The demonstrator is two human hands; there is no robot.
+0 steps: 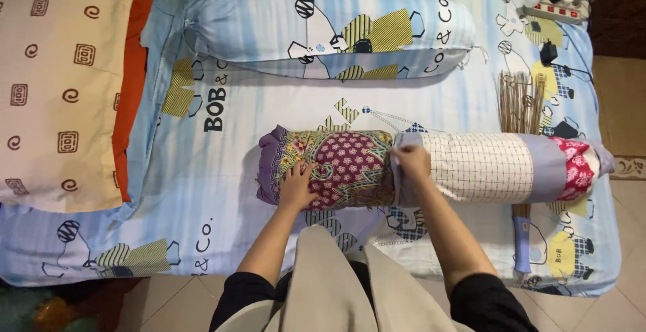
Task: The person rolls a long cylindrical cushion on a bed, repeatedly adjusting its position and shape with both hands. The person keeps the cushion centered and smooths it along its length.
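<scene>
A mattress covered in a pale blue cartoon-print bedsheet [222, 191] is filling most of the view, running from left to right. On its left end a large cream pillow with brown spiral and square motifs and an orange edge [57, 83] is lying flat. Along the far side a long bolster in the same blue cartoon-print fabric [330, 32] is resting lengthwise.

Nearer, at the middle of the bed, a second long bolster [431, 167] is lying parallel to the first. Its left part is showing a purple and maroon floral batik cover [336, 167], while its right part is sitting inside a white grid-check pillowcase with a grey band and a red floral end [498, 167].

The person is standing at the near edge, both arms in black sleeves reaching forward. The left hand [296, 187] is pressing flat on the batik portion near the bolster's left end, fingers spread, not closed around anything. The right hand [410, 164] is pinching the open hem of the checked pillowcase at the bolster's middle, fingers clamped on the cloth, so the bolster is lying directly under both hands.

A stick broom with a blue handle [521, 191] is lying beneath the bolster's right part. At the far right corner, a white power strip with plugs [555, 9] is sitting on the sheet.
</scene>
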